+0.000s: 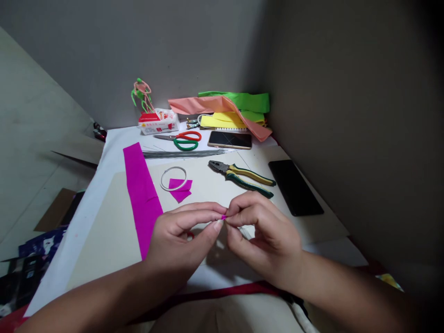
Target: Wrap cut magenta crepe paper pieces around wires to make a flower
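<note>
Between the fingertips of both hands, above the front of the table, is a tiny piece of magenta crepe paper [224,217]. My left hand [189,231] pinches it from the left with thumb and fingers. From the right, my right hand [265,233] closes thumb and fingertips on its other side. Most of the piece is hidden by the fingers. A long magenta strip [140,194] lies beside my left hand. Just beyond the hands, a white ring of tape or wire [174,179] rests partly on a small magenta scrap [180,190].
Pliers [243,176] and a dark phone-like slab [295,187] lie at right. Farther back are scissors [183,138], thin wires [183,154], a phone [229,139], a tissue pack [158,122] and folded coloured paper [225,118]. Grey walls [222,46] stand behind and at right.
</note>
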`<state>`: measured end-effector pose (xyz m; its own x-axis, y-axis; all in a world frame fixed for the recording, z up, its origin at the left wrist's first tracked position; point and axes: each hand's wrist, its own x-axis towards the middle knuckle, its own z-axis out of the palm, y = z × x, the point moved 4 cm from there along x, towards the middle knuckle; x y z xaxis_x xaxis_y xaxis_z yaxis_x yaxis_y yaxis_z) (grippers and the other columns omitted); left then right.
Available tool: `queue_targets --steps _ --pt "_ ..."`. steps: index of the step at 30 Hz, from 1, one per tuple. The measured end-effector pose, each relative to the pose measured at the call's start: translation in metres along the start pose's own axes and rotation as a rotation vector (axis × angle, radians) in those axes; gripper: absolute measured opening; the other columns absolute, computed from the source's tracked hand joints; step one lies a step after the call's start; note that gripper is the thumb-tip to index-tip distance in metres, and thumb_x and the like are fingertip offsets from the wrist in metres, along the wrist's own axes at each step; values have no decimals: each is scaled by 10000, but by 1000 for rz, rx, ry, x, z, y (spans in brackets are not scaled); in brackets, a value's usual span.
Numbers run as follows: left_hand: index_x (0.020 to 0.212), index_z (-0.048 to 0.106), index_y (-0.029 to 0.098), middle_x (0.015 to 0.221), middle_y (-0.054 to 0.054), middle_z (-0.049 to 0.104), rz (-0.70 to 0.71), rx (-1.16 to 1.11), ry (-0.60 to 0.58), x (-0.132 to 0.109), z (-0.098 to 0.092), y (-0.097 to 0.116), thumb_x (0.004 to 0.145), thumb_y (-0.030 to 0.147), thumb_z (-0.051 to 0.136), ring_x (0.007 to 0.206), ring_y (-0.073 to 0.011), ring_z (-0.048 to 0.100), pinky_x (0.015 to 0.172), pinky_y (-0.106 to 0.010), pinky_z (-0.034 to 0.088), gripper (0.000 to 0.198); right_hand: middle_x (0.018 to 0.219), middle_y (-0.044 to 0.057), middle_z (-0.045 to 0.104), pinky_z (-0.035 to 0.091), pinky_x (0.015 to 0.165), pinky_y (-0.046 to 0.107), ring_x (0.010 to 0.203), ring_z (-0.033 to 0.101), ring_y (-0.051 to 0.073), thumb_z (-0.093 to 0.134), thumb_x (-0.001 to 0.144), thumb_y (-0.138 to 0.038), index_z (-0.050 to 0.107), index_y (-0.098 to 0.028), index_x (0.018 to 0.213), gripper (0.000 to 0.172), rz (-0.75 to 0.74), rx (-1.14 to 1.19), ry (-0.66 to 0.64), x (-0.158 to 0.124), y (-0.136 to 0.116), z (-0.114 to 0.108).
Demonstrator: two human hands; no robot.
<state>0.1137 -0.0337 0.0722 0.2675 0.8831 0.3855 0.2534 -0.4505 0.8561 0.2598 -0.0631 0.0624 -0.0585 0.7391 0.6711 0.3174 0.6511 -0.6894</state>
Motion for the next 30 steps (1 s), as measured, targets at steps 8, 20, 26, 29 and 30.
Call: queue_targets --steps 8,20,26,29,30 --pt "720 749 210 809 -15 781 55 132 47 0 -5 4 718 66 652 709 -159 740 578 -191 614 173 922 83 624 516 745 367 851 590 194 597 768 -22 639 -192 943 247 -47 -84 -54 1 -3 -2" --pt "819 726 174 925 -23 772 210 311 116 -4 -16 9 730 29 652 971 -198 718 1027 -363 506 185 1124 165 622 461 912 489 1064 554 259 577 768 11 695 -114 1037 318 -61 -154 -43 2 -10 -2" --pt "798 706 160 923 -46 765 259 355 109 -3 -15 10 741 38 642 984 -232 714 1045 -445 483 150 1170 155 627 434 893 538 1088 547 309 609 756 -33 699 -145 1058 335 -42 -228 -25 -1 -10 -4" --pt "794 703 156 922 -52 763 266 364 98 -3 -15 10 740 38 645 982 -235 714 1052 -466 474 142 1185 151 629 415 896 546 1106 539 320 610 750 -39 696 -149 1066 345 -60 -260 -25 -3 -9 -3" --pt "793 702 155 921 -53 762 269 361 96 -3 -15 9 738 36 646 980 -234 714 1054 -471 471 143 1187 151 631 410 896 548 1109 537 321 609 750 -40 696 -149 1066 345 -68 -269 -25 -3 -9 -3"
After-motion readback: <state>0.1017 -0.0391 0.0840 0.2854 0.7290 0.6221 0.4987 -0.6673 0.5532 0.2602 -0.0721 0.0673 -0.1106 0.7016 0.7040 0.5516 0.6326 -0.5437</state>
